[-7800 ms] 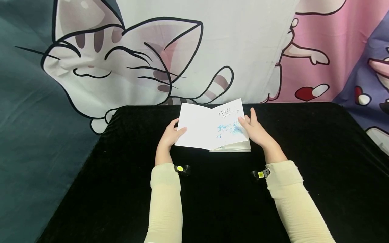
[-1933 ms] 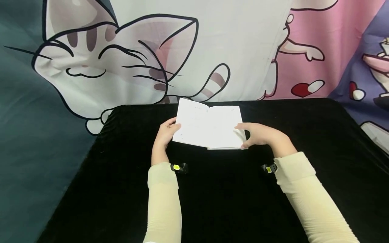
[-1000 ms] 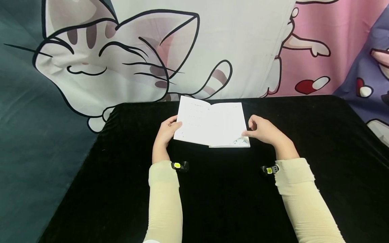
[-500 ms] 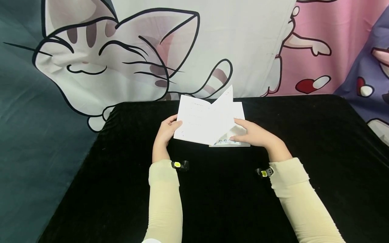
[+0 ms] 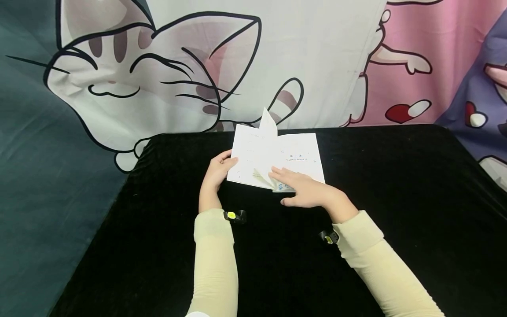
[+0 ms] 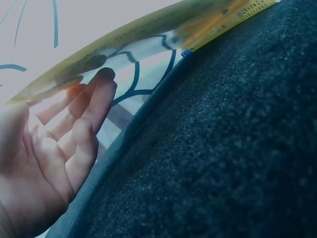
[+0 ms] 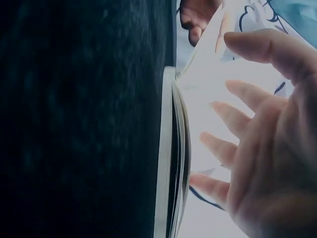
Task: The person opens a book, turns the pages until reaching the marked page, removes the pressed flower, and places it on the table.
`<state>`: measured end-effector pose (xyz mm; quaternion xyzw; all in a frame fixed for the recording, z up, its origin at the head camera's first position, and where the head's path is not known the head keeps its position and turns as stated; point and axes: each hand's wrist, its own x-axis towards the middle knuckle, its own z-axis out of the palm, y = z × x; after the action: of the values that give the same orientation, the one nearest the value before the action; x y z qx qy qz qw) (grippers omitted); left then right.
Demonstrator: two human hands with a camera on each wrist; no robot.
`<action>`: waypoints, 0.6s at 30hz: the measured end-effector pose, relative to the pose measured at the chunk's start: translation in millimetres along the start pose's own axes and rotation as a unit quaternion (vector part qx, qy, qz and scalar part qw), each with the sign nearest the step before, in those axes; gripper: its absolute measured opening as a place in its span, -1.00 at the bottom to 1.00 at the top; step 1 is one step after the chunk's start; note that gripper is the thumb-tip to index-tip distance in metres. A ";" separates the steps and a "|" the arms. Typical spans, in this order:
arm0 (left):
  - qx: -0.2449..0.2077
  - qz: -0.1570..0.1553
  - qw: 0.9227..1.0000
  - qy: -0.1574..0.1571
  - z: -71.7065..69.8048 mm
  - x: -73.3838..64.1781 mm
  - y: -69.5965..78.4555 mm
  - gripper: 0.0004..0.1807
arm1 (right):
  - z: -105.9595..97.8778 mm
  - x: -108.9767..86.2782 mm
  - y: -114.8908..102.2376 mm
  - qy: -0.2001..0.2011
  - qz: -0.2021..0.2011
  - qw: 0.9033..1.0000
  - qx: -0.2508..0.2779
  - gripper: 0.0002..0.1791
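Observation:
A book (image 5: pixel 303 147) lies spread on the black cloth, its pages white with small print. My left hand (image 5: pixel 215 174) grips the left edge, thumb on the page and fingers underneath. From below, the left wrist view shows the yellowish cover (image 6: pixel 124 37) raised off the cloth above those fingers. One leaf (image 5: pixel 269 125) stands up near the spine, leaning left. My right hand (image 5: pixel 306 189) reaches across the lower right page with fingers extended, fingertips at the base of that leaf. In the right wrist view its fingers are spread beside the thick page block (image 7: pixel 171 148).
Black velvety cloth (image 5: pixel 285 264) covers the table. Behind its far edge hangs a curtain (image 5: pixel 328 53) printed with a cartoon cat and other figures. A small black camera is strapped at each wrist, the left one (image 5: pixel 235 215) and the right one (image 5: pixel 329 237).
Over the last second my right hand has moved left from the book's right edge, swinging a leaf toward the left side and uncovering a new right page. My left hand has kept its grip.

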<state>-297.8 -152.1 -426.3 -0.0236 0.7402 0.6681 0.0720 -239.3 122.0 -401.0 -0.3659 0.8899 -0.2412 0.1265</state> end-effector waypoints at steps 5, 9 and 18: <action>-0.011 -0.001 1.000 0.001 1.0 0.4 0.2 -0.53 | 4.1 0.9 -6.2 -0.024 0.018 0.999 -0.043 -0.20; -0.014 0.006 1.000 0.007 1.8 0.3 0.7 -0.50 | 6.2 1.0 -7.9 -0.035 0.023 0.997 -0.066 -0.22; 0.002 0.010 1.000 0.001 0.5 -0.4 1.1 -0.41 | 9.2 2.0 -8.5 -0.053 0.029 0.994 -0.090 -0.27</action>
<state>-297.5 -151.5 -425.2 -0.0164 0.7417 0.6674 0.0649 -232.0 112.3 -404.5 -0.3621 0.9102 -0.1366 0.1474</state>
